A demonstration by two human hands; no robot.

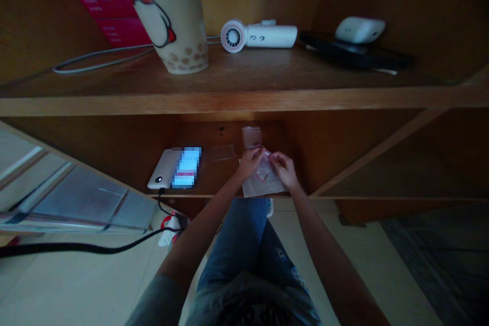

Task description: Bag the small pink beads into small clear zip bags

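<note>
Both hands are over the lower shelf, close together at a clear plastic bag point(264, 179) that lies near the shelf's front edge. My left hand point(251, 161) is closed, its fingertips pinched at the upper part of the bag. Just to the right, my right hand point(284, 168) is also closed, with thumb and finger together at the bag's upper right. Small reddish items show faintly through the plastic; what they are I cannot make out. Behind my left hand lies a small clear packet point(251, 135). Another flat transparent sleeve point(223, 152) rests left of it.
A lit phone point(186, 168) and a white power bank point(160, 169) with a black cable lie at the left of the lower shelf. The upper shelf point(244, 101) holds a drink cup point(179, 20), a handheld fan point(263, 35), a white case point(359, 29) and a dark flat object.
</note>
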